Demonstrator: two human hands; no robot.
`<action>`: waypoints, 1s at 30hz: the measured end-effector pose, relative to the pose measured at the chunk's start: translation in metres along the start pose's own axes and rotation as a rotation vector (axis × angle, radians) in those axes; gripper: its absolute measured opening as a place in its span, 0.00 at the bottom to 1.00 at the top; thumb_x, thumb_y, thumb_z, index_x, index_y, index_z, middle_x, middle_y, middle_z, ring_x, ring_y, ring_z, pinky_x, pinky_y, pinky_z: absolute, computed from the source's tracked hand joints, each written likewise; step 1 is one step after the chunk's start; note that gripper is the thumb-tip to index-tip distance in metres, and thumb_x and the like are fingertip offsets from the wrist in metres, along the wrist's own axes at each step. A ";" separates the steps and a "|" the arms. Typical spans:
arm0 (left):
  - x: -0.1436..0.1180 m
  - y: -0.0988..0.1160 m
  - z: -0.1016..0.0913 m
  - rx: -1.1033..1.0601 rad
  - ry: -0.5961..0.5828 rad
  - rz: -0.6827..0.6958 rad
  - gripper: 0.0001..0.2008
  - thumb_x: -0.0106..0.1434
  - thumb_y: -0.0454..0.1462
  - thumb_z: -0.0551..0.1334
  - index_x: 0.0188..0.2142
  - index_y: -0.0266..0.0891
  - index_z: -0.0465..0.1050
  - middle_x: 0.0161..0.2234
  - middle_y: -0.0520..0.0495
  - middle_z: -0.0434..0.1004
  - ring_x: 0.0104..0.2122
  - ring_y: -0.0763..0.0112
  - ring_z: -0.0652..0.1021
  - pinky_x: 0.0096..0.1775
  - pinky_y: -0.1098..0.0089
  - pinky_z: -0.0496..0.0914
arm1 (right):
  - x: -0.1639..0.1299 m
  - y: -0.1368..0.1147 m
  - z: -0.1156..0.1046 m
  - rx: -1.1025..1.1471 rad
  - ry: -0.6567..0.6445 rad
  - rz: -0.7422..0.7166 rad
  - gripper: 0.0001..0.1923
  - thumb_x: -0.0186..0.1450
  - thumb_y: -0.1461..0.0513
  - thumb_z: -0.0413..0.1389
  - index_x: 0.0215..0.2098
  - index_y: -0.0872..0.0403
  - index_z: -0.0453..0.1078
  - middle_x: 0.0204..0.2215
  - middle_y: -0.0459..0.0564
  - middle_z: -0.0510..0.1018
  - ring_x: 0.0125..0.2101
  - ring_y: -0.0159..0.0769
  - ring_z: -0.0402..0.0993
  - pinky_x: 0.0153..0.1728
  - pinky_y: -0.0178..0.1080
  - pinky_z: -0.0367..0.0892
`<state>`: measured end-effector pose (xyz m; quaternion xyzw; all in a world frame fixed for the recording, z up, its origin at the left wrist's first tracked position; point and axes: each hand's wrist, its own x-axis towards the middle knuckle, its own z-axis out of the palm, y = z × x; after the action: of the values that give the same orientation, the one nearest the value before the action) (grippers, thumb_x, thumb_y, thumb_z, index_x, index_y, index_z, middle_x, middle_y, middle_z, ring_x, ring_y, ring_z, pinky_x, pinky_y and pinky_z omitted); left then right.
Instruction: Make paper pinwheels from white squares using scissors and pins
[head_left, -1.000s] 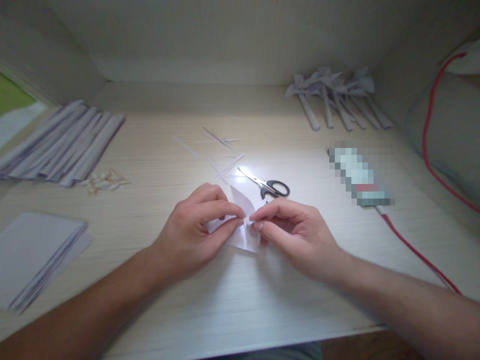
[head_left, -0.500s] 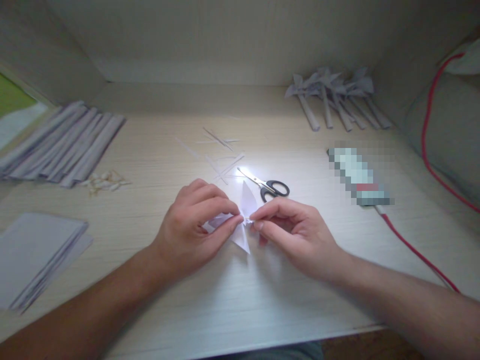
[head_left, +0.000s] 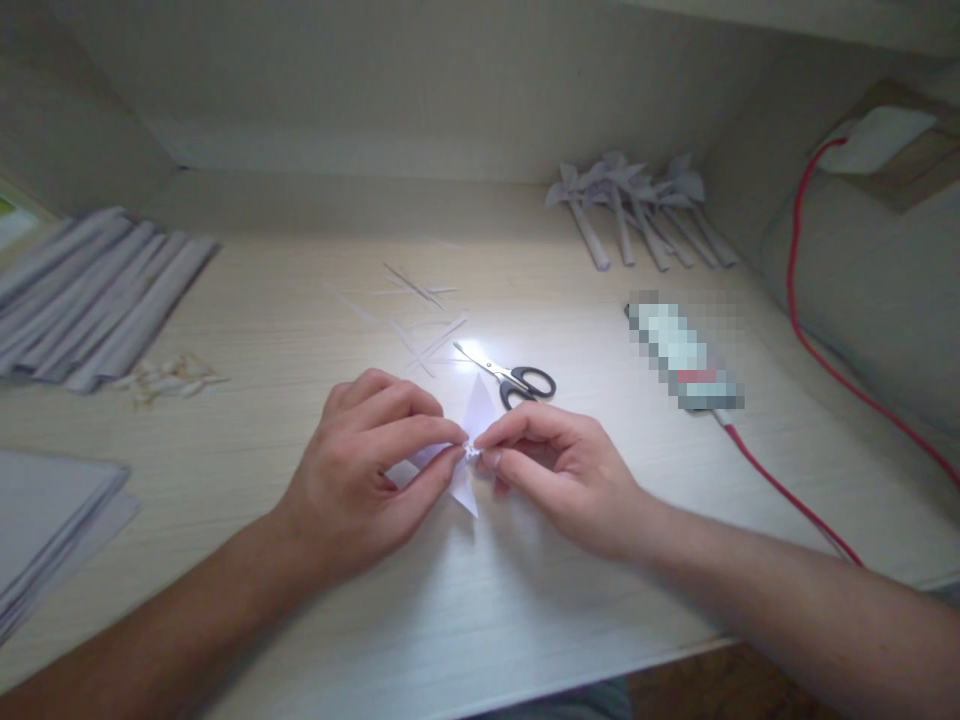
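Where the desk [head_left: 525,600] runs off the left of the view, a stack of flat paper sheets [head_left: 45,525] overhangs the picture's edge, and behind it a row of rolled paper tubes [head_left: 97,295] lies fanned toward the left wall, with a small heap of rubber bands [head_left: 165,375] just beside their near ends. Between these and the hands the wood is bare. The left hand [head_left: 360,480] pinches a small folded white paper piece [head_left: 469,450] between thumb and forefinger; the right hand [head_left: 559,470] pinches the same piece from the other side, the fingertips of both hands meeting at its gathered middle. The piece is held just above the desk near the front centre, its points sticking up and down. The front edge of the desk runs close under both forearms. Behind the hands lie thin paper offcuts [head_left: 420,310] and black-handled scissors [head_left: 510,378], blades pointing left, near the right hand's knuckles. Farther right sits a blurred-out object [head_left: 682,358] with a red cable [head_left: 795,500] leading off to the right; no writing is legible anywhere. At the back right a bundle of finished paper pinwheels [head_left: 637,205] rests against the wall corner.
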<state>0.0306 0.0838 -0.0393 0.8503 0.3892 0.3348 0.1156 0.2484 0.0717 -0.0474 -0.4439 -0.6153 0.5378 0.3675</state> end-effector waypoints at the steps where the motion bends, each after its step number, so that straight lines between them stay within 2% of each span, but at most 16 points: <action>1: 0.000 0.000 0.000 0.000 -0.001 -0.004 0.06 0.64 0.32 0.66 0.37 0.45 0.80 0.34 0.48 0.80 0.37 0.62 0.74 0.40 0.59 0.67 | 0.000 0.000 0.000 0.001 -0.003 0.000 0.06 0.65 0.66 0.60 0.38 0.56 0.79 0.28 0.47 0.80 0.28 0.32 0.76 0.31 0.37 0.71; 11: 0.000 0.001 0.000 -0.015 -0.031 -0.049 0.06 0.65 0.32 0.66 0.37 0.43 0.81 0.34 0.47 0.80 0.37 0.60 0.75 0.41 0.57 0.67 | 0.000 0.000 -0.002 0.060 -0.021 -0.002 0.04 0.66 0.65 0.60 0.39 0.54 0.78 0.30 0.46 0.80 0.28 0.31 0.77 0.31 0.35 0.73; 30: 0.000 0.001 0.002 -0.030 0.003 -0.063 0.06 0.65 0.30 0.65 0.38 0.41 0.81 0.35 0.46 0.79 0.38 0.61 0.74 0.41 0.58 0.67 | -0.003 0.002 -0.001 0.061 -0.022 0.022 0.04 0.68 0.63 0.61 0.40 0.54 0.78 0.31 0.47 0.81 0.27 0.32 0.76 0.30 0.36 0.71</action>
<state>0.0325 0.0834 -0.0399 0.8353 0.4111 0.3379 0.1381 0.2506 0.0691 -0.0494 -0.4332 -0.5978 0.5652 0.3682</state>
